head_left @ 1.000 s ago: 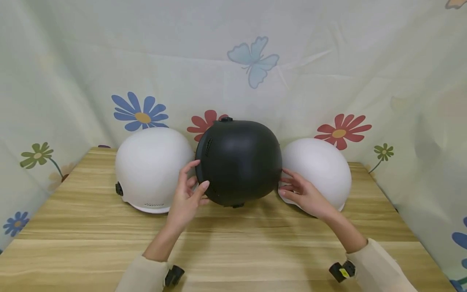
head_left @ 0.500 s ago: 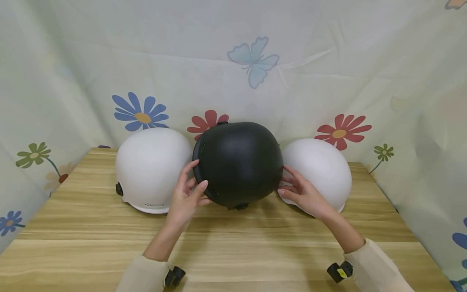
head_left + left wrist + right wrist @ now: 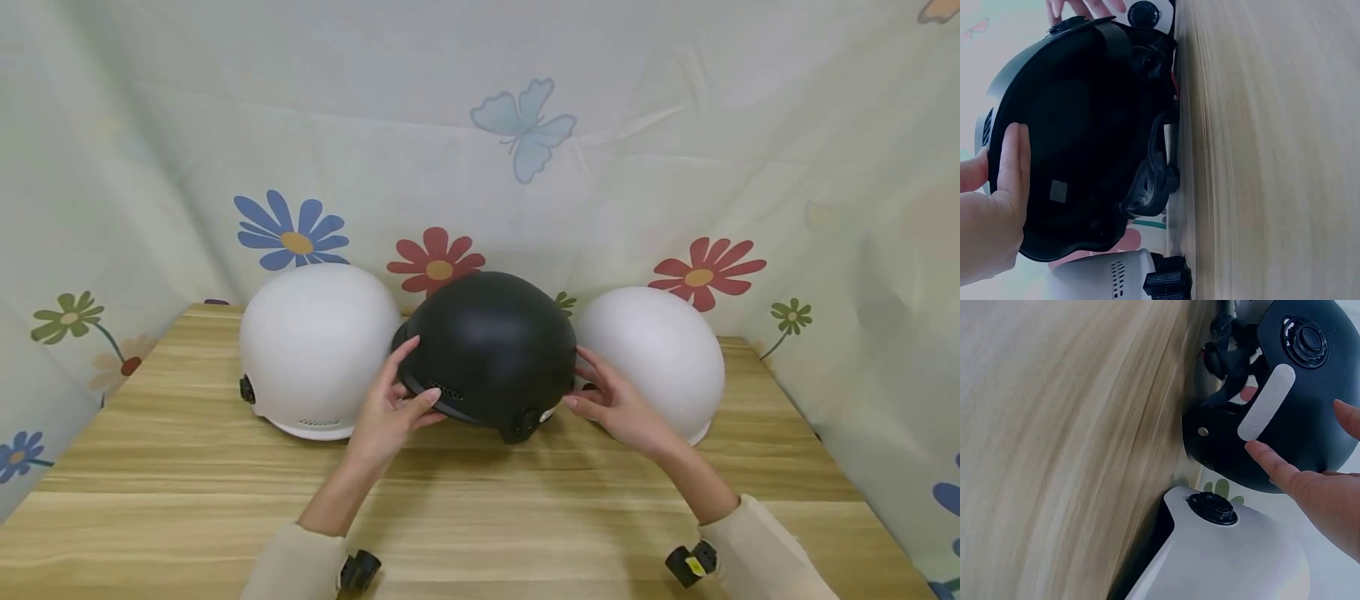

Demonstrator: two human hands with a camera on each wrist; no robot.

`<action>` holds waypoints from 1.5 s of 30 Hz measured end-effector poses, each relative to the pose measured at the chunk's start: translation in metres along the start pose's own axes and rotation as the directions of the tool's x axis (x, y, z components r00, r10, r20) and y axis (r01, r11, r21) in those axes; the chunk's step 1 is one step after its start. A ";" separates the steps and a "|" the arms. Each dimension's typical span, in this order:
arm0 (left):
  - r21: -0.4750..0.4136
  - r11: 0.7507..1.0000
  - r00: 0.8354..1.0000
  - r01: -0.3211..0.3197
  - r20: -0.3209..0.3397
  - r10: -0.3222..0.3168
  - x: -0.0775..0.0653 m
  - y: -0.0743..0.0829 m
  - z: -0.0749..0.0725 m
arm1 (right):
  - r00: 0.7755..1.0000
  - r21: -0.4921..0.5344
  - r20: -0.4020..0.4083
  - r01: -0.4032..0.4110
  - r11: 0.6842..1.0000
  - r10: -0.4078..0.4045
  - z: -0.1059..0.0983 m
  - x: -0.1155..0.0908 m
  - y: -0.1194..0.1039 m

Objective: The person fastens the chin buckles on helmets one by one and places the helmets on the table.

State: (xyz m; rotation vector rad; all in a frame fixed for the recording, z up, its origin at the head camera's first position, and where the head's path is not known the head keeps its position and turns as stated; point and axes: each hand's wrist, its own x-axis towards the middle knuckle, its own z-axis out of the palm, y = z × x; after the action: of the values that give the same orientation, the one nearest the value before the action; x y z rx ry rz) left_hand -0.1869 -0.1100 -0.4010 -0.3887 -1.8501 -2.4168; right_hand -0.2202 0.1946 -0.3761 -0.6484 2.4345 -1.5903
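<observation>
A black helmet [image 3: 487,342] is tilted between my hands, front edge to the left; whether its rear rim meets the table I cannot tell. My left hand [image 3: 388,421] grips that front edge, thumb outside by the vents and fingers [image 3: 1013,153] inside the rim. At the back, my right hand [image 3: 618,404] holds the shell, its thumb [image 3: 1266,456] beside a white strip [image 3: 1266,403]. The left wrist view shows the dark hollow inside and straps [image 3: 1147,181] hanging towards the table. Some right fingers are hidden behind the shell.
One white helmet [image 3: 318,342] stands on the wooden table [image 3: 487,517] to the left, another white helmet [image 3: 660,358] to the right. Both are close beside the black one. A flowered curtain [image 3: 375,133] hangs behind and at the sides.
The black helmet has turned from lying tipped, crown towards me, to more upright with its rim lower. Both hands have stayed on it and moved only slightly.
</observation>
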 end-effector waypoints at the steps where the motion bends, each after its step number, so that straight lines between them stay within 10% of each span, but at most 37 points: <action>1: 0.000 1.000 1.000 0.003 -0.006 -0.003 0.000 0.000 0.000 | 1.000 0.002 0.000 -0.004 1.000 0.004 0.001 0.000 0.000; 45: 0.142 0.957 0.964 0.252 -0.126 -0.235 0.006 -0.005 -0.015 | 0.999 0.036 -0.016 -0.035 0.999 0.036 -0.003 0.000 0.004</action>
State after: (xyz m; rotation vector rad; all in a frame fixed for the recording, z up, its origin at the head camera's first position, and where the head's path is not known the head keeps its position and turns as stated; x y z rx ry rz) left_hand -0.1956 -0.1222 -0.4082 -0.0174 -2.1321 -2.3570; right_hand -0.2221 0.1991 -0.3785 -0.5853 2.4091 -1.6283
